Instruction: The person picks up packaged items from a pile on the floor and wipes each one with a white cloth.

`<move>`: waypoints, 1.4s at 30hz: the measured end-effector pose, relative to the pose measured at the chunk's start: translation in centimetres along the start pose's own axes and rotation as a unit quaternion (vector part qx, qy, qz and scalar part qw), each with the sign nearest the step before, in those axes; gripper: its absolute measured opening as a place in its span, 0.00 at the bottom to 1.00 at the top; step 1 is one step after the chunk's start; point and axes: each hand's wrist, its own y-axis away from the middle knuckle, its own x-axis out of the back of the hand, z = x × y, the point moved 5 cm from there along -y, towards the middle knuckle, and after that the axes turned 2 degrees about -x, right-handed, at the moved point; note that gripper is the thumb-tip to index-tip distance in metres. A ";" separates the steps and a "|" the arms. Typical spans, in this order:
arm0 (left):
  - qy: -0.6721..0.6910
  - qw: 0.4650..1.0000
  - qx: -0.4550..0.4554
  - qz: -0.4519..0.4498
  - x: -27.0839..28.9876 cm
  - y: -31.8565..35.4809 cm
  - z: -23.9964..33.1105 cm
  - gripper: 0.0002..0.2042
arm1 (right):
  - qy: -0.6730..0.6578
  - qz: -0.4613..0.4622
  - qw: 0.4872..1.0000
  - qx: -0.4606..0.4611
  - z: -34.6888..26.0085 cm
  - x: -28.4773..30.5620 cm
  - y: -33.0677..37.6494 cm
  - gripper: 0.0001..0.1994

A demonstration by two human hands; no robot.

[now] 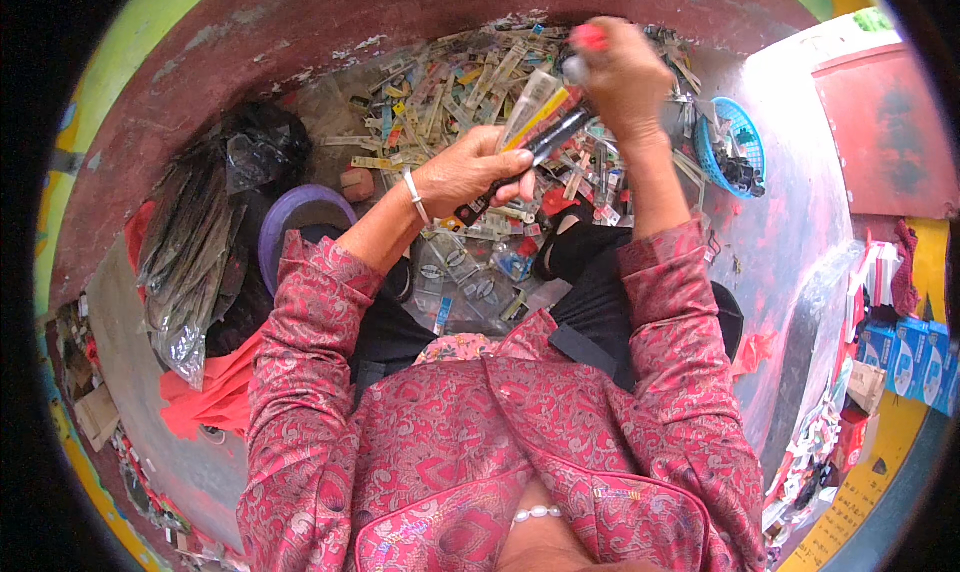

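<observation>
Head view, looking down on a seated person in a red patterned jacket [480, 442]. A reddish floor [300, 32] fills the upper frame and bends toward the rim. On it, ahead of the knees, lies a wide heap of small packets and wrappers [450, 82], mostly pale, yellow and clear, spreading from the upper centre down to the lap. To the left lies a pile of clear plastic sleeves [190, 242], with a crumpled black plastic bag [265, 147] at its upper end and a purple round lid or dish [295, 217] just beside it, partly hidden by the left sleeve. A blue plastic basket [735, 147] with dark small parts inside sits to the right of the heap. Stacked blue and white boxes [905, 357] stand at the far right edge.

The left hand [470, 172], with a white bangle [415, 197] at the wrist, is closed around the lower end of a black stick-shaped item [545, 142], together with a clear packet with a yellow stripe [530, 112], fingers wrapped over them. The right hand [625, 77] is raised above the heap, fingers curled shut around the upper end of the same bundle; a small red piece [590, 37] shows at its fingertips. The held items hang over the middle of the heap, slanting from lower left to upper right between the two hands.
</observation>
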 end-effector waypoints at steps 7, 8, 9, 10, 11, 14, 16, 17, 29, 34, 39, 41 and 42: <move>0.286 0.957 -0.049 0.026 0.9 0.0 2.2 0.17 | -0.673 -0.271 0.522 -0.448 3.8 -1.4 3.6 0.19; 0.318 0.947 -0.046 0.002 0.7 0.2 2.0 0.16 | -0.658 -0.294 0.525 -0.453 1.6 -1.7 3.5 0.23; 0.350 0.936 -0.039 -0.028 0.2 0.2 1.8 0.15 | -0.682 -0.326 0.512 -0.408 -0.4 -2.9 3.3 0.26; 0.371 0.927 -0.024 -0.039 -0.4 0.1 1.7 0.14 | -0.706 -0.334 0.485 -0.394 -2.0 -3.1 3.4 0.27; 0.389 0.919 -0.025 -0.065 -1.0 0.2 1.6 0.15 | -0.731 -0.340 0.455 -0.379 -4.1 -2.6 3.0 0.27; 0.446 0.880 -0.005 -0.164 -2.3 0.3 1.0 0.19 | -0.773 -0.344 0.381 -0.371 -4.5 -3.3 3.5 0.24; 0.400 0.913 0.036 -0.072 -1.6 0.0 0.3 0.22 | -0.717 -0.331 0.484 -0.377 -3.1 -4.4 3.7 0.15; 0.377 0.924 0.057 -0.025 -1.5 0.1 0.3 0.23 | -0.646 -0.319 0.575 -0.388 -2.4 -4.7 3.4 0.12; 0.094 0.995 -0.020 0.013 1.2 -0.5 0.5 0.11 | -0.440 -0.276 0.749 -0.411 -0.1 -3.5 3.5 0.10; 0.195 0.980 -0.012 -0.043 -0.2 -0.1 1.5 0.16 | -0.288 0.004 0.862 -0.418 7.7 -0.3 2.2 0.05; 0.151 0.988 0.007 0.035 1.0 -1.2 0.1 0.15 | -0.289 0.039 0.946 -0.141 -2.2 1.8 0.3 0.06; 0.099 0.994 -0.003 0.049 0.7 -1.4 -0.3 0.13 | -0.217 -0.050 0.974 0.032 -5.9 -0.1 1.2 0.07; 0.081 0.995 -0.015 0.054 0.7 -1.5 -0.6 0.09 | -0.193 -0.060 0.978 0.051 -5.7 -0.9 1.6 0.07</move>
